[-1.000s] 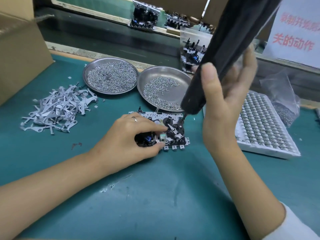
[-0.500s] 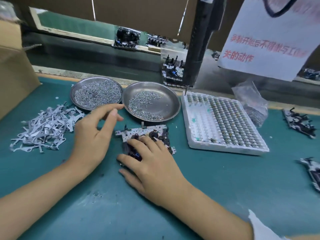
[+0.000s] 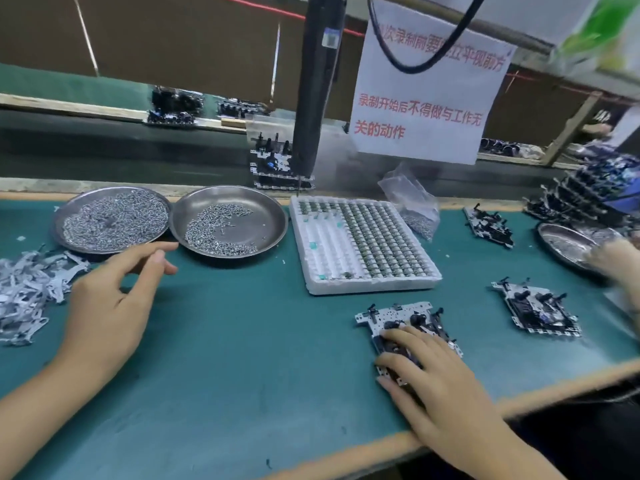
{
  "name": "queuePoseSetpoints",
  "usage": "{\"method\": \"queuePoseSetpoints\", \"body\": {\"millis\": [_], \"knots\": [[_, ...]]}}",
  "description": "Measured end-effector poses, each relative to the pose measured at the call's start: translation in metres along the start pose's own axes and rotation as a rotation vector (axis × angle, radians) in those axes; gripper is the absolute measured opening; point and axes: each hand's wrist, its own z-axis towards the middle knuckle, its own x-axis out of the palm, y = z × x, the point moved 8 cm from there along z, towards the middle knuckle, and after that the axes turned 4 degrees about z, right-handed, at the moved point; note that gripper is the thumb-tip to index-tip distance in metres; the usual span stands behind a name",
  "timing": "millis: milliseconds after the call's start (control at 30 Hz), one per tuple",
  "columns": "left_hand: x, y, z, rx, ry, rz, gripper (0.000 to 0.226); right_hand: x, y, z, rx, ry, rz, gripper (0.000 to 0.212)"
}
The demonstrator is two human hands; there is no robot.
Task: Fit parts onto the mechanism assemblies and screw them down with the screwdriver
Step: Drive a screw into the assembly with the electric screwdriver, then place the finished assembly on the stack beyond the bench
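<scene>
My right hand lies flat on a mechanism assembly, a white metal plate with black parts, on the green mat near the front edge. Its fingers cover the plate's near half. My left hand hovers with relaxed fingers over the mat at the left and holds nothing. It is just in front of the two steel dishes of screws and beside a pile of grey metal levers. The black electric screwdriver hangs free above the back of the bench.
A white foam tray of small round parts sits mid-table, a plastic bag behind it. More assemblies lie at the right, with a stack, a third dish and another person's hand. A paper sign hangs above.
My right hand let go of the screwdriver, which swung back to hang, and slid the assembly to the right. My left hand came off the assembly and moved left.
</scene>
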Motion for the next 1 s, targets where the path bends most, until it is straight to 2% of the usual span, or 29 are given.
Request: {"method": "queuePoseSetpoints", "body": {"millis": [67,167,333,400,467,633,767,834,1000], "knots": [[0.0,0.005,0.001,-0.006,0.0,0.014,0.022,-0.005,-0.029,-0.008,0.095,-0.011,-0.06,0.035],[0.001,0.006,0.0,-0.023,0.003,0.024,0.024,-0.01,-0.072,-0.02,0.272,-0.079,-0.127,0.015],[0.001,0.0,0.0,-0.011,0.013,0.044,0.022,0.0,-0.127,-0.032,0.6,-0.044,-0.055,0.025],[0.0,-0.005,-0.001,-0.001,0.017,0.05,0.021,0.003,-0.132,-0.031,0.662,-0.022,-0.03,0.026],[0.001,-0.008,-0.001,0.003,0.02,0.036,0.018,-0.003,-0.116,-0.019,0.606,-0.072,-0.028,0.022],[0.002,-0.02,-0.001,0.044,0.015,0.032,0.02,-0.014,-0.019,0.035,0.191,-0.294,0.122,0.017],[-0.001,-0.029,-0.002,0.093,-0.017,0.126,0.019,0.007,0.048,0.093,-0.075,-0.287,0.379,0.022],[-0.002,-0.029,0.001,0.082,-0.015,0.169,0.019,0.022,0.071,0.124,-0.14,-0.259,0.429,0.024],[0.007,-0.033,0.043,0.09,0.091,0.322,0.023,0.057,0.088,0.173,-0.11,-0.178,0.483,0.034]]}}
